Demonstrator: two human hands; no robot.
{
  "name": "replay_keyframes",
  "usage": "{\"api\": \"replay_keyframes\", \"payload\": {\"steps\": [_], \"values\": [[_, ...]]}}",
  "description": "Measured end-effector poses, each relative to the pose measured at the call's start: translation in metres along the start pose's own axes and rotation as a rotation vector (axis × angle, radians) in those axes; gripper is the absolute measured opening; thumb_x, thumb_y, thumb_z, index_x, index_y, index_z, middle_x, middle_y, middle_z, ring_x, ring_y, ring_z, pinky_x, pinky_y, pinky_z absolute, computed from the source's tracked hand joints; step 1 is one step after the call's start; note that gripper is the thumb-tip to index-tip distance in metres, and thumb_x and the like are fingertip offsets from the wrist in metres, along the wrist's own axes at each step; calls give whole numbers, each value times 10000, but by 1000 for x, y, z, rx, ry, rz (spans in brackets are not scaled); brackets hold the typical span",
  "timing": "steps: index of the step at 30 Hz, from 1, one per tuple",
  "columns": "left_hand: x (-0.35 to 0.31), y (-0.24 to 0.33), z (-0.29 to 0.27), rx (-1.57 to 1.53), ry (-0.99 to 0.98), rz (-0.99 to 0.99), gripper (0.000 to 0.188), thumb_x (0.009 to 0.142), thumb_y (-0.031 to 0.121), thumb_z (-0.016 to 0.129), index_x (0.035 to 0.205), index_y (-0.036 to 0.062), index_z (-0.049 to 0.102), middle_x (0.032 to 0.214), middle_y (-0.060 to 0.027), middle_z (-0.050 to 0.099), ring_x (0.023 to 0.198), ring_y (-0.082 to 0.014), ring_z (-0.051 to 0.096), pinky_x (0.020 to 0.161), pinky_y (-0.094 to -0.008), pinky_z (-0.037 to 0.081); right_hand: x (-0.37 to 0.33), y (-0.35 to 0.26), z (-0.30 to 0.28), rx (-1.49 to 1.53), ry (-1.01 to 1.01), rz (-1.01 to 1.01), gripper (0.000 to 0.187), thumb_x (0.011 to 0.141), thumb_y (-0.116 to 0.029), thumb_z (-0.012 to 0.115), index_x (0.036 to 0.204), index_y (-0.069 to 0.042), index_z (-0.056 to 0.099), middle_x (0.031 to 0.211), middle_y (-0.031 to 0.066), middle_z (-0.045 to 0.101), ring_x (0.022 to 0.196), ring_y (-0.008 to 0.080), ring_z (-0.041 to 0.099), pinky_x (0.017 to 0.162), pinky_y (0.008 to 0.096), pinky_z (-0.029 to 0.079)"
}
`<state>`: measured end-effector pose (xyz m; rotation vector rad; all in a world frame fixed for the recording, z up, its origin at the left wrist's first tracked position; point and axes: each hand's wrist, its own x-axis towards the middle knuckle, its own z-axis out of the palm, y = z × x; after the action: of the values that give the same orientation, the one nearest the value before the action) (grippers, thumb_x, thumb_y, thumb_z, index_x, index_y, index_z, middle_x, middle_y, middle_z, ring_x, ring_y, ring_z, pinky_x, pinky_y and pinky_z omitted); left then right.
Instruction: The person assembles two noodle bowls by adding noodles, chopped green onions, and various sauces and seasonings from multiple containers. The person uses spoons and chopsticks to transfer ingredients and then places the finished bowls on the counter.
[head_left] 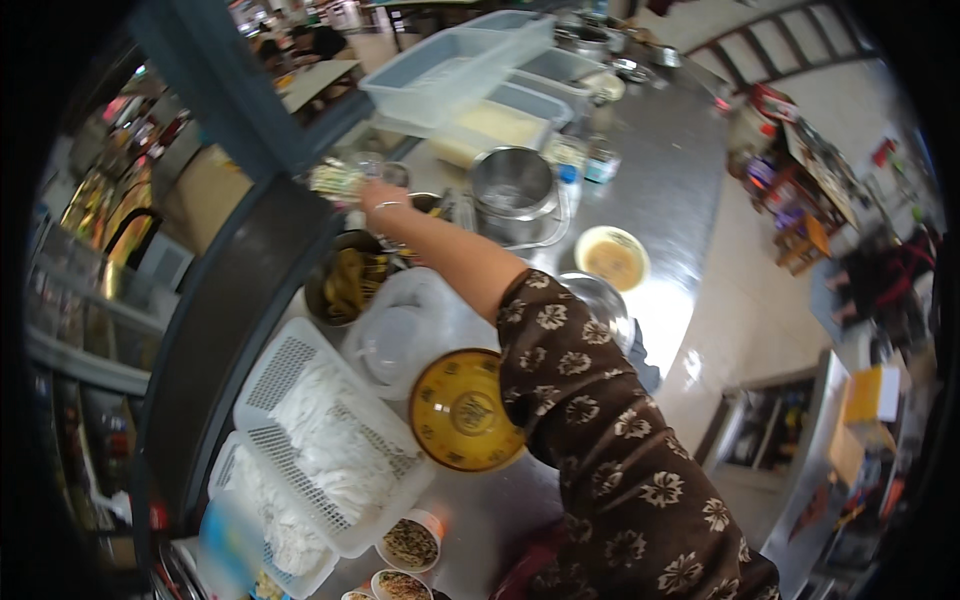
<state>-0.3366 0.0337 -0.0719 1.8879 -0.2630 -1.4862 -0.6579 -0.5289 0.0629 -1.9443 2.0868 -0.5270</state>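
My right arm, in a dark sleeve with pale flowers, stretches across the metal counter to its far left side. At its end my right hand [380, 196] reaches to a bundle of pale green and white things [338, 182], too blurred to name. Its fingers are small and smeared, so their grip does not show. Just right of the hand stands a deep metal pot [513, 180]. Below the forearm are a pot with dark yellowish contents [350, 280], a clear plastic cover [392, 340] and a yellow-brown round bowl or lid [465, 410]. My left hand is out of view.
White perforated baskets [262, 372] with white contents stand at the lower left, beside paper cups of dry bits [410, 543]. Clear plastic tubs [420, 85] are stacked at the back. A bowl of brownish liquid [612, 258] sits near the right edge. A dark frame [225, 300] borders the left.
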Motion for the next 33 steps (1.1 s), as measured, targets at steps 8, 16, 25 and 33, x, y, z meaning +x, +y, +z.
{"api": "replay_keyframes", "payload": {"steps": [8, 16, 25, 33], "values": [[-14, -3, 2, -8, 90, 1, 607, 976, 305, 540, 1460, 37, 290, 1402, -155, 421, 1268, -286, 468, 1045, -440, 397, 16, 34, 12, -87, 294, -243, 120, 834, -163, 622, 939, -107, 633, 1039, 99, 648, 898, 291, 677, 717, 441, 540], [-58, -9, -15, 68, -28, 240, 611, 972, 269, 554, 1466, 39, 278, 1406, -157, 417, 1272, -286, 468, 1042, -442, 400, -164, 4, -134, 785, 264, -353, 108, 862, -169, 633, 856, -88, 563, 618, 34, 595, 570, 136, 584, 514, 294, 437], [-145, 56, 48, 15, -718, 766, 555, 982, 104, 519, 1476, 63, 270, 1299, -106, 475, 1097, -198, 565, 853, -301, 488, -515, -46, -110, 1147, -305, -413, 86, 902, -64, 631, 984, -53, 609, 944, 10, 654, 833, 77, 614, 720, 242, 501], [-183, -28, 32, 456, -878, 665, 266, 1016, 238, 517, 1087, 1, 617, 708, -17, 540, 616, -86, 496, 548, -260, 405, -685, -9, -91, 1360, -356, 176, 348, 1022, -269, 494, 1261, -20, 540, 1143, 71, 660, 780, 103, 654, 680, 229, 518]]}}
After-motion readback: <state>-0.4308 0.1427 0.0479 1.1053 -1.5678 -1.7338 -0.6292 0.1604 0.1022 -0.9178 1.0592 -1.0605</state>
